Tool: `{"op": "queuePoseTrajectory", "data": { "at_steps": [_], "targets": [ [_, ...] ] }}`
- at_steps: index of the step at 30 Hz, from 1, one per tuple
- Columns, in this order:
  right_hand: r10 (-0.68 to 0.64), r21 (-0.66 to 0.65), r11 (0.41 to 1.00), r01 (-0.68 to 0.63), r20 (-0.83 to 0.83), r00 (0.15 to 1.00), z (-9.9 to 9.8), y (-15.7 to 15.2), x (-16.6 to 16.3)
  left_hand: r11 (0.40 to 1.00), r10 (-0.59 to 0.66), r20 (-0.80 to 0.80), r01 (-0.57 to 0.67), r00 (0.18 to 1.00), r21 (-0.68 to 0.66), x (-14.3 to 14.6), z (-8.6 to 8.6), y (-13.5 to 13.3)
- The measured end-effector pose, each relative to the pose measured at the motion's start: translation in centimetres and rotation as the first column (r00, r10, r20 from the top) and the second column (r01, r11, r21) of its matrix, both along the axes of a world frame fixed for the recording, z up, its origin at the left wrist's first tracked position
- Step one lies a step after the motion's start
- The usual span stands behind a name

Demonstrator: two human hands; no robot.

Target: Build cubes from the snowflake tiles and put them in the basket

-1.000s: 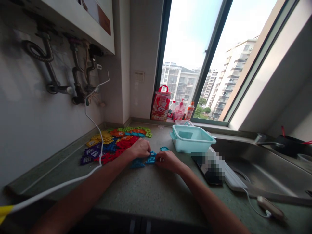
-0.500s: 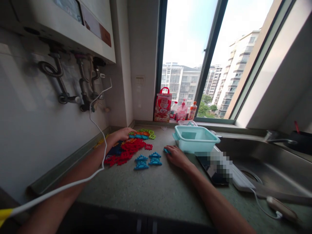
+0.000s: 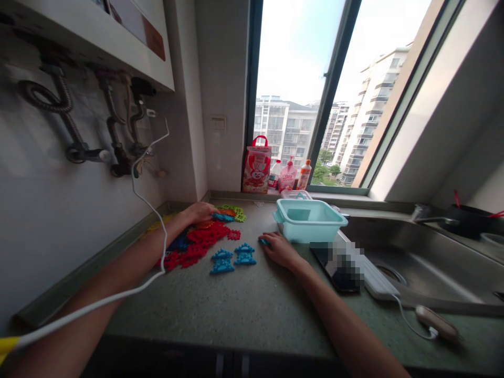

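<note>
My left hand (image 3: 201, 212) is at the far side of a pile of red plastic pieces (image 3: 208, 236), its fingers closed on a blue plastic piece (image 3: 223, 217). Behind that piece lie orange and lime-green pieces (image 3: 236, 211). On the counter, my right hand (image 3: 280, 250) has its fingertips closed around another small blue piece, mostly hidden by the fingers. Between the hands, two blue notched plastic pieces (image 3: 233, 257) lie side by side. One small red piece (image 3: 233, 234) is at the pile's right edge.
A pale turquoise tub (image 3: 311, 228) stands beyond my right hand. Right of it are a dark phone (image 3: 334, 270), a white power strip (image 3: 378, 278) and the sink (image 3: 441, 262). A white cable (image 3: 129, 289) crosses over my left forearm. Bottles (image 3: 289, 176) line the windowsill.
The view has turned slightly right. My left hand's blue piece has shifted away from me and now covers more of the orange pieces. My right hand stays nearly in place.
</note>
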State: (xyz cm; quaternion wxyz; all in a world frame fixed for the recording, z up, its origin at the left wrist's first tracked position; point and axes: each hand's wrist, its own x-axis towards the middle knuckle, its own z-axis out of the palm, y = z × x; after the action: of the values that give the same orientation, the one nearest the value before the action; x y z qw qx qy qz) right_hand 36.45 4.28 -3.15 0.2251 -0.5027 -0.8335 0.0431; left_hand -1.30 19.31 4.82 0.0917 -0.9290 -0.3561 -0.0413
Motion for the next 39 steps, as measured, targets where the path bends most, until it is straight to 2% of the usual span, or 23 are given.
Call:
{"op": "queuePoseTrajectory", "data": {
  "at_steps": [6, 10, 13, 20, 29, 33, 36, 39],
  "targets": [
    [-0.010, 0.001, 1.000, 0.010, 0.003, 1.000, 0.4, -0.2, -0.2, 0.987, -0.135, -0.039, 0.138, 0.990, 0.086, 1.0, -1.3, 2.6],
    [-0.007, 0.004, 1.000, 0.007, 0.010, 1.000, 0.6, -0.3, -0.2, 0.983, -0.172, 0.011, 0.171, 0.985, 0.072, 2.4, -1.8, 3.9],
    [0.002, 0.007, 1.000, -0.002, 0.011, 1.000, 0.7, -0.3, -0.2, 0.977, -0.209, 0.023, 0.208, 0.978, 0.041, 3.9, -1.7, 4.1],
    [-0.016, 0.009, 1.000, 0.016, 0.013, 1.000, 0.5, -0.3, -0.3, 0.992, -0.119, -0.059, 0.117, 0.991, -0.042, 7.7, -0.7, 3.2],
    [-0.019, 0.021, 1.000, 0.018, 0.045, 0.999, 1.0, -0.5, -0.4, 0.983, -0.178, -0.073, 0.174, 0.981, -0.051, 8.9, -1.7, 4.8],
    [-0.004, 0.021, 1.000, 0.003, 0.056, 0.998, 1.0, -0.6, -0.4, 0.989, -0.145, -0.021, 0.144, 0.989, -0.026, 9.2, -1.0, 3.7],
    [-0.001, 0.021, 1.000, 0.000, 0.029, 1.000, 1.0, -0.7, -0.4, 0.997, -0.076, 0.169, 0.080, 0.983, -0.017, 9.2, 0.2, 1.5],
    [0.040, 0.074, 0.997, -0.035, -0.072, 0.997, 1.3, -0.9, -0.9, 1.000, 0.002, 0.320, -0.004, 0.947, 0.008, 9.2, 1.2, -1.8]
  ]
}}
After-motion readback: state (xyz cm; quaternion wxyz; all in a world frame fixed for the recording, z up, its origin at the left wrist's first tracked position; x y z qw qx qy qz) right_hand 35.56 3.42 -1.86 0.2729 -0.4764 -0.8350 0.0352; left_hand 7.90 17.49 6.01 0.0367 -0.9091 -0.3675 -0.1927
